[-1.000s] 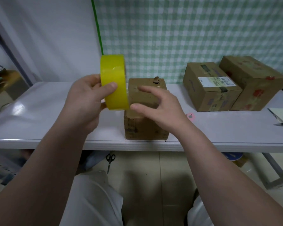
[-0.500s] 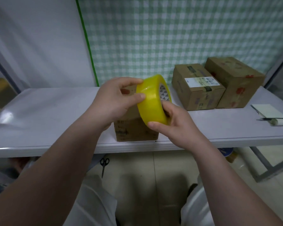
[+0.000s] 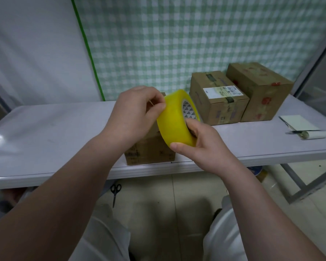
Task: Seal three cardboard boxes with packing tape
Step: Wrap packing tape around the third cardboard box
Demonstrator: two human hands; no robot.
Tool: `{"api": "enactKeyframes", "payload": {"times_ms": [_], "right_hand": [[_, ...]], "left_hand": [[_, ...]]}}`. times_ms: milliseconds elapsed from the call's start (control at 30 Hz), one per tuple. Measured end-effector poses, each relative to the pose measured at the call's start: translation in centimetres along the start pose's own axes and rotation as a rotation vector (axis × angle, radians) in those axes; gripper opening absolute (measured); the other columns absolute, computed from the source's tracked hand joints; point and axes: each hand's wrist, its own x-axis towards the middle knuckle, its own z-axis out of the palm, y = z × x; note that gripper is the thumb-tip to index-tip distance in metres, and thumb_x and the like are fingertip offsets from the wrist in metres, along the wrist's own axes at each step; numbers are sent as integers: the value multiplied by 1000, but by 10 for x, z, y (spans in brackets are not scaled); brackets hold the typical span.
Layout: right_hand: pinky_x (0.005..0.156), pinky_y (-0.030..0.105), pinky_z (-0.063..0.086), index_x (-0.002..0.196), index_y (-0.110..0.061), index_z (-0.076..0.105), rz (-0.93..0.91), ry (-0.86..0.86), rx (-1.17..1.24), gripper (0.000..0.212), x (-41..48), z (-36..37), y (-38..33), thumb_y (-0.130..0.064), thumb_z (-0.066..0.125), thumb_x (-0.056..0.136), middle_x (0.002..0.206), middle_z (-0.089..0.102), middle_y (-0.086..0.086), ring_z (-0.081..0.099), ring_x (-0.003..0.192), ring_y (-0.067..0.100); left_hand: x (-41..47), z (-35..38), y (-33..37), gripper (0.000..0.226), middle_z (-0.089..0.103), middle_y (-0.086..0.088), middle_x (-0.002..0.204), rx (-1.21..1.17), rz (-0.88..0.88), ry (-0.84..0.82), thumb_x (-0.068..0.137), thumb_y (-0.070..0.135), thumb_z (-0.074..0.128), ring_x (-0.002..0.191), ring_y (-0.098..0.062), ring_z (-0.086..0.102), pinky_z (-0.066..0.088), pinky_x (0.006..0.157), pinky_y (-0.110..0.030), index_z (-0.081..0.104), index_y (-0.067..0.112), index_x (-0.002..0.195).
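- A yellow roll of translucent packing tape [image 3: 174,119] is held up in the centre of the frame, above the front edge of the table and clear of its surface. It is tilted so that its broad outer band faces lower left and its printed cardboard core faces upper right.
- The left hand [image 3: 134,113] comes in from the lower left. Its fingers are curled, and thumb and forefinger pinch together at the upper left edge of the roll's outer band. Whether a loose tape end lies between them cannot be made out.
- The right hand [image 3: 203,147] grips the roll from below and to the right. The thumb lies along the lower edge of the band, and the fingers curl up into the core.
- Directly behind and beneath both hands stands a small brown cardboard box [image 3: 149,153] near the front edge of the pale grey table [image 3: 55,132]; its top is largely hidden by the hands.
- Right of centre, toward the back of the table, sits a second brown cardboard box with a white shipping label [image 3: 217,100]. Touching its right side is a third brown cardboard box with red marks [image 3: 260,91].
- At the right edge of the frame, a white sheet of paper [image 3: 297,122] lies on the table.
- A green-and-white checked cloth [image 3: 177,34] hangs behind the table.
- Black-handled scissors [image 3: 114,192] lie on the tiled floor below the table, left of centre.
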Motion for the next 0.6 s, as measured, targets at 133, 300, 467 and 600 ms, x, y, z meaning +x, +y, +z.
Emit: {"api": "enactKeyframes", "payload": {"times_ms": [133,300,467,600], "right_hand": [[66,31,41,103,-19,60,-11,22,-50,42,-2,-3,2,-47,66,72,90,59,-6,54,86,18],[65,24,32,99,-29,54,-19,16,-142,33,-4,-6,2,-48,63,73,86,50,-21,49,90,16],[68,27,32,99,-31,52,-13,-1,-157,33,-6,-8,1,-49,62,73,86,48,-21,47,94,16],[64,27,32,98,-24,55,-7,-41,-130,29,-10,-8,0,-41,70,79,84,50,-16,49,82,11]], "left_hand": [[1,5,3,11,61,11,84,-75,-88,-77,90,20,62,78,-9,58,43,68,-9,61,27,82],[2,5,3,15,62,9,81,-161,-163,-157,90,19,63,77,-13,63,52,71,-20,59,30,80],[1,5,2,18,60,9,78,-176,-154,-209,92,19,59,74,-11,60,51,71,-24,56,31,80],[-2,9,-2,18,59,9,80,-161,-129,-223,95,22,55,74,-8,58,47,67,-21,55,31,79]]}}
